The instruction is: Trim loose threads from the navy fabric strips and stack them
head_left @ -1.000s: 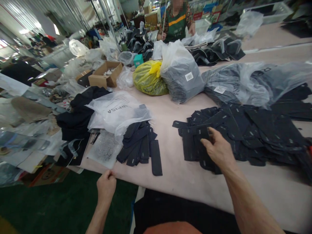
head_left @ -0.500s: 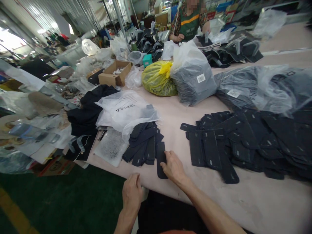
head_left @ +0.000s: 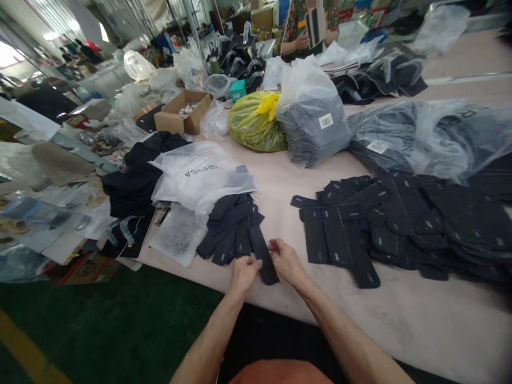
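A dark fabric strip [head_left: 264,260] with rounded corners lies slanted near the table's front edge. My left hand [head_left: 243,276] pinches its left edge, thumb and fingertips pressed together. At the strip's opposite edge, the curled fingers of my right hand [head_left: 288,264] are closed on the upper right side. Just left of the strip, similar dark strips [head_left: 230,229] are fanned out in a loose pile, their upper ends partly under a white printed plastic bag [head_left: 200,173]. To the right lies a wide heap of dark fabric pieces [head_left: 394,224] with small pale slots.
A speckled pale slab [head_left: 178,234] sits at the table's left edge. Behind stand a yellow bag [head_left: 256,125], clear bags of dark pieces [head_left: 314,122] and an open cardboard box [head_left: 182,114]. Across the table, a co-worker's hands [head_left: 302,41] hold a striped piece.
My left hand has moved up and right from the table edge to the strip. The strip has turned to a slant. Across the table, the co-worker has lifted a striped piece.
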The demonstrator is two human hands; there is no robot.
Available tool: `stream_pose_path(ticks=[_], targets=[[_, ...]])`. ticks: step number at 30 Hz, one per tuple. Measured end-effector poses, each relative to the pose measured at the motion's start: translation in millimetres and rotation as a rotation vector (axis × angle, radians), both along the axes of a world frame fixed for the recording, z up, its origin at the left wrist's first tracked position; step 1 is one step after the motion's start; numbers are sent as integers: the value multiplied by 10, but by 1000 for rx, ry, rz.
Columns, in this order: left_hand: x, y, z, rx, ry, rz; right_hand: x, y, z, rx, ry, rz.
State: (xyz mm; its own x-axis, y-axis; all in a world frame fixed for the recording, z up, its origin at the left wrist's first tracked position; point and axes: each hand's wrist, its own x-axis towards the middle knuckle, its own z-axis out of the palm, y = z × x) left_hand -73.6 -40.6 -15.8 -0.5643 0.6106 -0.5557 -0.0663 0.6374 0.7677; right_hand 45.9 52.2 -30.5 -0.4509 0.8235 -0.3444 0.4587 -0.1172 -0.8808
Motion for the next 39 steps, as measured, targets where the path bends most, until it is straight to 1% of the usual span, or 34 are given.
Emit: stream_pose_path(ticks=[2,4,6,9,10,13,15,17,18,20,21,23,25,27,30,33,36,39], targets=[[19,-2,48,16,-97,25,65,-18,4,-77,65,-49],[26,-4,105,40,-159,55,161,-67,46,-150,105,-81],[31,3,164,89,-227,108,271,-139,115,-307,200,-80],[50,39,237,166,-341,198,393,-252,222,-607,445,-58],[60,56,254,179,-370,222,414,-281,247,-670,517,-58],[91,98,276,180,-431,258,424,-328,280,-743,638,-68],[111,111,273,162,-458,252,416,-331,283,-750,692,-64],[132,110,273,137,-415,210,411,-326,289,-715,732,-60],[141,105,282,137,-335,180,412,-324,294,-684,739,-61],[154,89,331,180,-59,87,415,-326,305,-617,717,-69],[157,78,371,223,114,14,418,-330,310,-587,695,-71],[154,53,475,322,416,-190,424,-340,315,-524,654,-67],[147,22,584,402,588,-408,431,-347,319,-471,639,-66],[143,-10,672,448,660,-549,439,-346,330,-432,630,-69],[150,-52,739,455,709,-645,453,-332,364,-395,618,-70],[161,-72,753,448,730,-679,467,-321,409,-355,596,-62],[162,-69,766,449,704,-685,475,-320,441,-310,566,-61],[155,-60,811,464,672,-681,475,-327,454,-273,561,-62]])
